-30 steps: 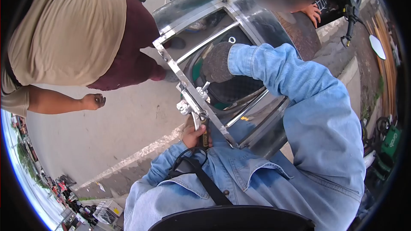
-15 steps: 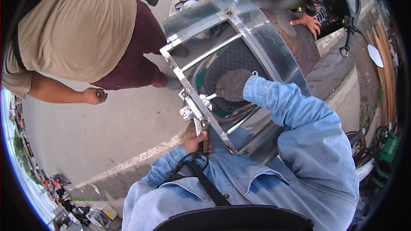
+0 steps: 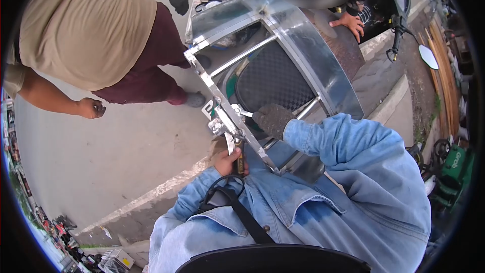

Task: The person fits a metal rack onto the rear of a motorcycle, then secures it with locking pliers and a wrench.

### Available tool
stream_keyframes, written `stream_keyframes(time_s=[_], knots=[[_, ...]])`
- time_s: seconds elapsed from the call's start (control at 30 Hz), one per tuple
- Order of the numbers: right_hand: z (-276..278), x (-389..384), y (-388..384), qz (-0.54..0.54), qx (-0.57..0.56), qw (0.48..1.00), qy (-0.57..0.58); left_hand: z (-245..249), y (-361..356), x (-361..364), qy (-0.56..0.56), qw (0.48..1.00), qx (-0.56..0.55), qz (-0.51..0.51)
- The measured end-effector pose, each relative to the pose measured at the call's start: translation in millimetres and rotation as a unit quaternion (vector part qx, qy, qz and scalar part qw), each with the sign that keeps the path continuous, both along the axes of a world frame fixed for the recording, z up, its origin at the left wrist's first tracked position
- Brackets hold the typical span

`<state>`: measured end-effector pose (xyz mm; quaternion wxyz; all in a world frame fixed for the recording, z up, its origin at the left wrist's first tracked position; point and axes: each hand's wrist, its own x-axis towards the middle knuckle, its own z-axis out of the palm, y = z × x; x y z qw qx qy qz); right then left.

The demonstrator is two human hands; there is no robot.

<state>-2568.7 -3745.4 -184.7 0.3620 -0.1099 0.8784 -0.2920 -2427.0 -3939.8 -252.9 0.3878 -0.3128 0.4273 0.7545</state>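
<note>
A shiny sheet-metal housing with a square-tube frame leans in front of me. My right hand, in a dark grey knit glove, is closed around a silver wrench, whose tip meets a bolted fitting on the frame's left tube. My bare left hand grips a black tool handle with yellow lettering, below that fitting. A silver lever rises beside the handle. A silver bracket sits on the tube's outer side. The wrench's far end is hidden by my glove.
A person in a tan shirt stands at the left. Another person's hand rests on a rusty brown surface at top right. A checkered dark seat shows through the frame. A motorcycle mirror and curb are at right.
My right hand has swung down and slightly left, turning the wrench with it. My left hand keeps its hold. The view has shifted a little.
</note>
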Motion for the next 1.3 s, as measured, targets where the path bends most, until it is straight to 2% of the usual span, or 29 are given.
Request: stream_keyframes(time_s=[0.13,0.2,0.27,0.33,0.37,0.43,0.57,0.7,0.83,0.97,1.07,1.13,1.23,1.3], knots=[[0,-5,9,-0.014,-0.028,0.999,0.015,-3,-3,1,-0.001,1.000,0.000,-0.010],[35,-22,11,0.038,-0.020,0.994,0.097,-5,-5,3,0.016,1.000,0.010,-0.007],[40,-46,17,0.069,-0.015,0.992,0.108,-4,-5,2,0.006,1.000,0.005,-0.023],[31,-65,23,0.263,0.019,0.938,0.223,-4,-4,1,0.001,1.000,0.006,-0.022],[33,-73,19,0.261,0.018,0.938,0.225,-5,-4,0,-0.004,1.000,0.008,-0.019],[37,-85,2,0.352,0.127,0.907,0.191,-7,-5,1,0.000,1.000,0.002,-0.021],[28,-99,-10,0.420,0.093,0.873,0.229,-7,-4,4,0.004,1.000,-0.014,-0.018],[37,-112,-21,0.467,0.094,0.845,0.245,-3,-4,1,-0.004,1.000,-0.015,-0.024],[10,-128,-31,0.513,0.061,0.818,0.253,1,-3,0,-0.014,0.999,-0.019,-0.027],[25,-130,-36,0.526,0.071,0.817,0.226,0,-2,0,-0.003,1.000,-0.019,-0.021],[19,-131,-35,0.497,0.060,0.841,0.208,-2,-4,0,-0.010,1.000,-0.008,-0.024],[13,-133,-34,0.545,0.049,0.801,0.243,-2,0,-1,-0.010,1.000,-0.015,-0.008],[31,-129,-37,0.519,0.102,0.822,0.209,1,0,-4,-0.010,1.000,-0.024,-0.003],[36,-128,-40,0.534,0.112,0.814,0.199,5,0,0,-0.014,0.999,-0.027,-0.016]])
